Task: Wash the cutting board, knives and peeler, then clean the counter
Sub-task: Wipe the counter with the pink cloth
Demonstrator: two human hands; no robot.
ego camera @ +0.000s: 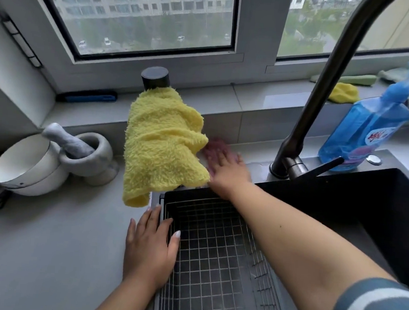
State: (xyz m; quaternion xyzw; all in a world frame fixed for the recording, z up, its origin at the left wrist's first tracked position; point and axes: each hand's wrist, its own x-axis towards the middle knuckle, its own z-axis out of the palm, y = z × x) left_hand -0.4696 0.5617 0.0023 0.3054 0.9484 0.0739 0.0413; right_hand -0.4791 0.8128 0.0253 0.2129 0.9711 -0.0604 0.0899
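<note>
My right hand point(229, 171) reaches across the back corner of the black sink point(364, 202). Its spread fingers press a pinkish cloth point(215, 144) onto the narrow grey counter strip behind the sink; hand and cloth are motion-blurred. My left hand point(149, 248) lies flat, fingers straight, on the left rim of the sink, where the grey counter point(46, 252) meets a wire rack point(215, 264). It holds nothing. No cutting board, knife or peeler is in view.
A fluffy yellow towel point(160, 149) hangs over a black cylinder point(155, 77) just left of my right hand. A mortar with pestle point(89, 156) and a white bowl point(28, 166) stand at the left. The dark faucet point(325, 78) and a blue bottle point(360, 131) are right.
</note>
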